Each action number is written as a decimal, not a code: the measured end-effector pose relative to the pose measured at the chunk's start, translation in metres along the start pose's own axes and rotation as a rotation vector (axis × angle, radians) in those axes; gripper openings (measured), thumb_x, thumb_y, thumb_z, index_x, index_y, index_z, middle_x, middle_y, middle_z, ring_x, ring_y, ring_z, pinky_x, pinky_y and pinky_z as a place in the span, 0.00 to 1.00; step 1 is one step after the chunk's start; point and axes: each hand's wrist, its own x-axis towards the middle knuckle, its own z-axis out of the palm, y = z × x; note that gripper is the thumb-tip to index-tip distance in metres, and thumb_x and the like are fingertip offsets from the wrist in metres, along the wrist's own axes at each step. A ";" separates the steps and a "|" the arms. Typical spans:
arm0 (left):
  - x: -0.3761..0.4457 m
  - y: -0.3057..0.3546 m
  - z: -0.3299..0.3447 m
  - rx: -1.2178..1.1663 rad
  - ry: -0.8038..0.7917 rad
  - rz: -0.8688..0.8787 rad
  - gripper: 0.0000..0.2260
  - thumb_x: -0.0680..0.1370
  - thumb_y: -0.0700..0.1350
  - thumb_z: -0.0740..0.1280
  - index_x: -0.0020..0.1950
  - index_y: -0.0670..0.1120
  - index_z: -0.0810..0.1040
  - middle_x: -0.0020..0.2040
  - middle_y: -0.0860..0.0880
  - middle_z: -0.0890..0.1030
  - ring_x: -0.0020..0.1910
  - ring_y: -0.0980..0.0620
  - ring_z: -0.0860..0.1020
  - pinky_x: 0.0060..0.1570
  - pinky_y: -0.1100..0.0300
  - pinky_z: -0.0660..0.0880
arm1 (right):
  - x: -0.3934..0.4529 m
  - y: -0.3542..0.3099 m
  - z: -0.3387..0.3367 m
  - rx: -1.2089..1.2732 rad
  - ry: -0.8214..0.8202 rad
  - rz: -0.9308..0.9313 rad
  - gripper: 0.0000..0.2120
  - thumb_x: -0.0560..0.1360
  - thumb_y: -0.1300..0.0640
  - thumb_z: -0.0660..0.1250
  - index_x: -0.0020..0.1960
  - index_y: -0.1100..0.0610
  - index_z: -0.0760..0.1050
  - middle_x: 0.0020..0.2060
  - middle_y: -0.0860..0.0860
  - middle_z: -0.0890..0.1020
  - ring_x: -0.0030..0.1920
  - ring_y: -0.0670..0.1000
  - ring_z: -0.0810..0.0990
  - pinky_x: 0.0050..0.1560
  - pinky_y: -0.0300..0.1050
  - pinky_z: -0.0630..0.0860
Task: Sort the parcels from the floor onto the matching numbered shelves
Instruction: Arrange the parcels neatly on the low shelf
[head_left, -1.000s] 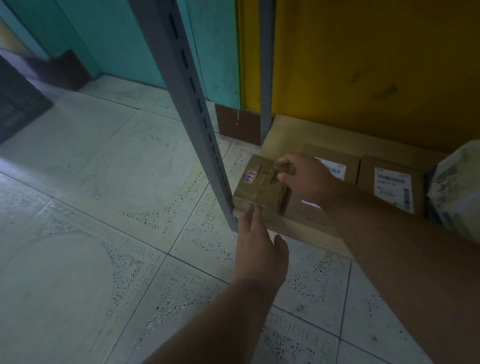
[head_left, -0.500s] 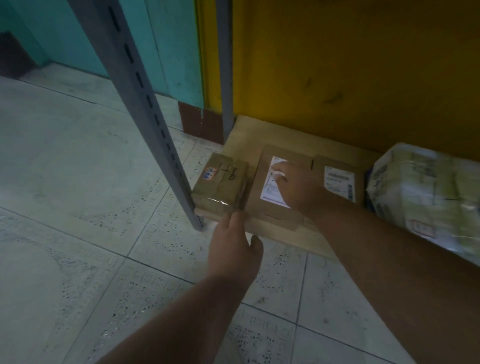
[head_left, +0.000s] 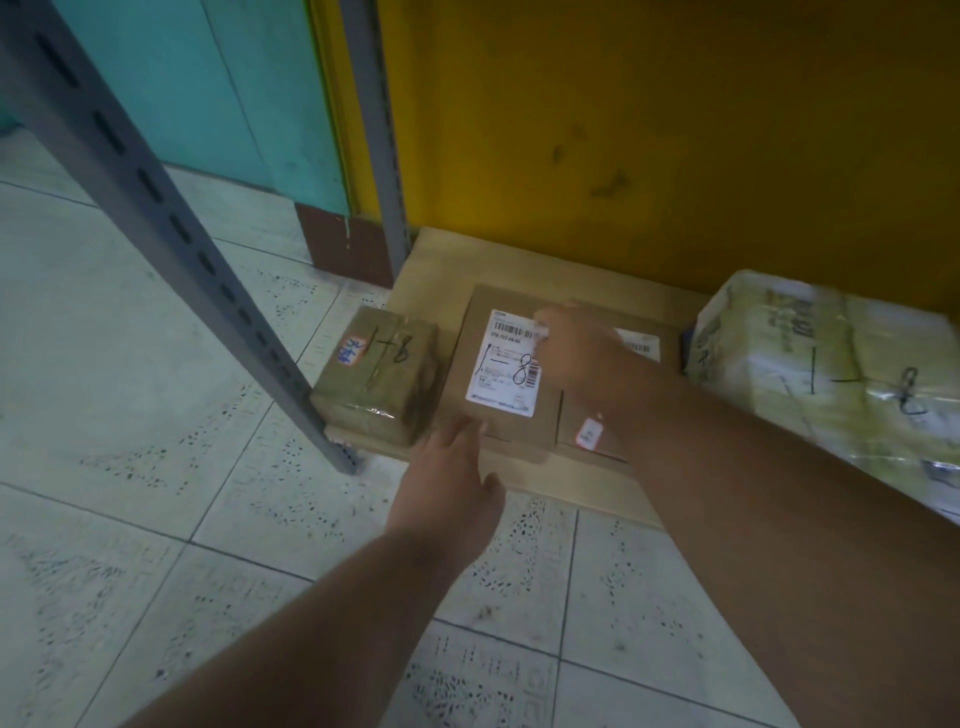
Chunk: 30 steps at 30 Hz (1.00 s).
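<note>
Change: half a second ago the right hand (head_left: 582, 358) lay on the white label of the flat brown cardboard parcel (head_left: 511, 395); it now sits further right and far, so the handwritten "1-8" on that label shows in full. A second ago the same hand gripped the small tape-wrapped brown box (head_left: 376, 376), which now stands free.
Small box: at the left end of the low wooden shelf board (head_left: 436, 270), just beside the near grey slotted steel upright (head_left: 156, 208), also marked "1-8".
Flat parcel: lies flat on the board, right of the small box and close to it.
Third parcel: another brown cardboard box (head_left: 631, 340), right of the flat one and mostly hidden under the right forearm.
Bundle: a large pale plastic-wrapped package (head_left: 831, 379) at the right end of the board, marked with what looks like "1-8".
Right grip: fingers on the far part of the flat parcel's top; motion blur hides whether they press flat or curl, so I cannot tell.
Left grip: the left hand (head_left: 452, 488) is released, fingers straight, tips at the parcel's near edge.
Meaning: the readable marks appear to agree, so these parcels look correctly shelved; the hands seem to be squaring the row.
Surroundings: pale patterned floor tiles (head_left: 156, 519), yellow wall (head_left: 675, 130) behind, teal wall (head_left: 208, 88) to the left.
</note>
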 end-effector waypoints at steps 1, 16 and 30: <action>-0.001 -0.001 0.000 -0.007 0.000 -0.003 0.26 0.80 0.47 0.65 0.77 0.48 0.65 0.74 0.53 0.67 0.71 0.51 0.68 0.69 0.56 0.69 | 0.006 0.001 0.000 -0.056 -0.011 0.011 0.10 0.77 0.60 0.62 0.57 0.55 0.77 0.53 0.54 0.77 0.54 0.58 0.76 0.56 0.55 0.77; -0.021 0.000 -0.004 -0.008 0.020 -0.063 0.25 0.80 0.47 0.64 0.77 0.48 0.66 0.74 0.54 0.68 0.70 0.52 0.70 0.68 0.58 0.68 | 0.010 0.012 -0.003 -0.204 -0.034 0.006 0.15 0.78 0.57 0.63 0.63 0.54 0.78 0.60 0.55 0.78 0.62 0.58 0.74 0.63 0.53 0.72; -0.023 0.005 -0.012 -0.026 0.021 -0.020 0.23 0.80 0.47 0.65 0.75 0.48 0.69 0.73 0.53 0.69 0.67 0.51 0.73 0.65 0.57 0.72 | -0.023 0.024 -0.011 0.104 -0.021 0.085 0.19 0.80 0.62 0.60 0.70 0.55 0.74 0.65 0.58 0.77 0.62 0.59 0.76 0.61 0.52 0.75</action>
